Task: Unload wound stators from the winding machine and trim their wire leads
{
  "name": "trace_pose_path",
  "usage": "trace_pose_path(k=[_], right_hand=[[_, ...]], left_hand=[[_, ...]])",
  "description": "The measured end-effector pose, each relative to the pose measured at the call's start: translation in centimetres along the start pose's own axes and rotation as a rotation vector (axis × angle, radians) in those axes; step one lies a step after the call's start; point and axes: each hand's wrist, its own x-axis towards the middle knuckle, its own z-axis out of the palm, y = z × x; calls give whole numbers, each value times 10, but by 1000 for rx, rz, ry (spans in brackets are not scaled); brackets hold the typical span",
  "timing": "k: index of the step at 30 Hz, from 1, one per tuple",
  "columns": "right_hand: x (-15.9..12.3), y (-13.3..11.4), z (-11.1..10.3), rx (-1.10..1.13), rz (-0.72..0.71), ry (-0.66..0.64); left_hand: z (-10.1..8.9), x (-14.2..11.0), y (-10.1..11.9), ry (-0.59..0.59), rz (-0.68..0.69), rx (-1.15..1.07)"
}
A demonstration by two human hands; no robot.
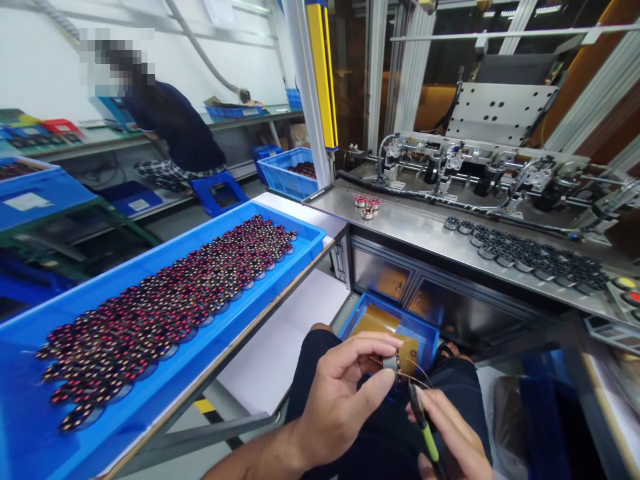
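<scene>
My left hand (345, 393) pinches a small round wound coil (391, 363) between thumb and fingers, over my lap. Thin copper wires (417, 377) stick out of the coil to the right. My right hand (453, 437) is closed on a small cutter with a green handle (426, 427), its black tip close to the wires. A long blue tray (150, 313) at my left holds several rows of red and copper wound coils (165, 307). A small blue bin (395, 327) sits on the floor just beyond my knees.
A steel machine bench (425, 233) stands ahead with three red coils (367, 205) and a row of dark cores (530, 257). Red and yellow buttons (630, 290) sit at its right end. A person (175, 133) works at a far bench among blue crates (293, 170).
</scene>
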Motion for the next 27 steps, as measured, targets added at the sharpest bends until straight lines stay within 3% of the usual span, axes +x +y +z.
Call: trace_pose_path(k=[17, 27], right_hand=[[0, -2, -1, -111, 18, 72], [4, -2, 0, -47, -18, 52]], left_hand=[[3, -2, 8, -12, 109, 142], [4, -4, 11, -63, 170, 205]])
